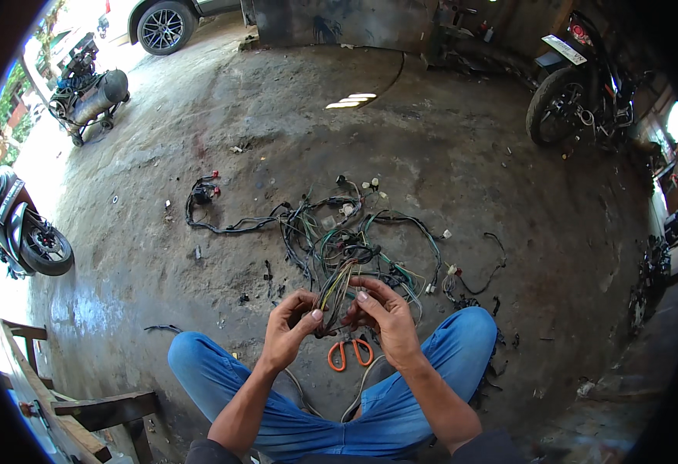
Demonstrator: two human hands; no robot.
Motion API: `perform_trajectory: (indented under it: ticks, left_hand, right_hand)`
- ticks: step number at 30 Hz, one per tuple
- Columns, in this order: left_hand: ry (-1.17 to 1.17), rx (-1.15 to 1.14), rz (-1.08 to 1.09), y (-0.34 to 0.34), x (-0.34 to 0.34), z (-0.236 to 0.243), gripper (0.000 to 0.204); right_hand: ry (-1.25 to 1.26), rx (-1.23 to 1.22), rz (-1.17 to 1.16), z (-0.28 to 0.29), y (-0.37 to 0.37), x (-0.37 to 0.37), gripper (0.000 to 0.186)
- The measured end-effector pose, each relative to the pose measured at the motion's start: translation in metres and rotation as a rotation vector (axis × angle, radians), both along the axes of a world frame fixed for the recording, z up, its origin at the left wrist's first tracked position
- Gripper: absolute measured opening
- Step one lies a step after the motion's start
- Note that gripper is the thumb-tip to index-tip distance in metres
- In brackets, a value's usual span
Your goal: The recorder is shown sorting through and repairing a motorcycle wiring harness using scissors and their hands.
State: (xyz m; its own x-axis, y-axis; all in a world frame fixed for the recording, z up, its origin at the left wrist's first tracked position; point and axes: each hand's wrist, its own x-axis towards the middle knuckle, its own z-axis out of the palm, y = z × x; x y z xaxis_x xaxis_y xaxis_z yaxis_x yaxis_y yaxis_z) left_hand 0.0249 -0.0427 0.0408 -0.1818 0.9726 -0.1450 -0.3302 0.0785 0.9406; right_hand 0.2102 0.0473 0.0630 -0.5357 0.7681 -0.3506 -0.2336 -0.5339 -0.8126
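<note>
Yellow, black and pale plastic-sheathed strands make up the wire bundle (333,297), held up above the floor (254,155) in front of the knees. The left hand (288,325) pinches it between thumb and curled fingers; the right hand (391,317) has its fingers bent at the bundle's other side, though whether they grip a strand I cannot tell. Beyond, a tangled wiring harness (354,251) sprawls in loops with blocky pale connectors (446,233) over rough, stained concrete. Smooth orange handle loops (343,357) lie nearer. At upper left stands a rounded tank (105,94), its contents hidden.
</note>
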Motion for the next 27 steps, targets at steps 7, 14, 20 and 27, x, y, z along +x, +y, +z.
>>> perform_trajectory:
  ticks: [7, 14, 20, 27]
  left_hand:
    - [-0.122, 0.022, 0.023, 0.005, 0.003, 0.006, 0.024]
    - [-0.167, 0.09, 0.068, 0.004, 0.001, -0.014, 0.027]
    - [0.234, 0.153, -0.083, 0.018, 0.012, -0.031, 0.032]
    - [0.998, 0.169, -0.193, 0.021, 0.015, -0.087, 0.035]
  right_hand:
    - [0.019, 0.188, 0.151, -0.016, -0.009, -0.006, 0.049]
    - [0.017, 0.275, 0.147, -0.025, -0.004, -0.016, 0.046]
    - [0.065, 0.278, 0.076, -0.002, 0.019, -0.012, 0.036]
    - [0.315, 0.192, -0.265, 0.016, 0.042, 0.011, 0.025]
